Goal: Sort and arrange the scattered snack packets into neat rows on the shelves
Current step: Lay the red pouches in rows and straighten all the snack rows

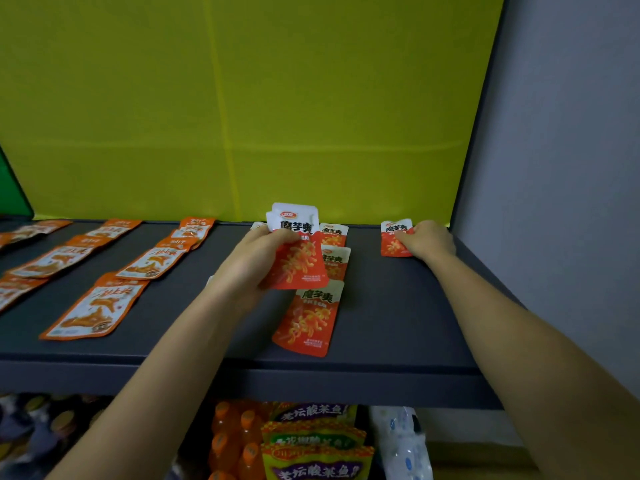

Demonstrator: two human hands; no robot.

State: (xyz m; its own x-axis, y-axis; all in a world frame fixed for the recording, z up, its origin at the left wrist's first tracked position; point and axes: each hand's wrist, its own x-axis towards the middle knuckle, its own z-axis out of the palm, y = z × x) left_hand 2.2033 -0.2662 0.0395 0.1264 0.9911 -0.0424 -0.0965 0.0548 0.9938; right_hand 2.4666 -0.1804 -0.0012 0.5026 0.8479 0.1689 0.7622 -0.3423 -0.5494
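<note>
Orange bottles [225,441] and green packets [311,441] reading 老坛酸菜鱼 sit under the dark shelf [381,323]. Left hand [252,261] grips a stack of red 魔芋爽 packets [298,258] over their row [308,320]; right hand [427,240] pinches a single packet [393,237] beside the grey wall [554,168].

Dim, even indoor light. The yellow-green back panel [242,98] is the brightest area; the dark grey shelf [391,323] carries only faint, soft shadows. Straight edges bow near the borders; orange bottles [250,445] below are blurred.
</note>
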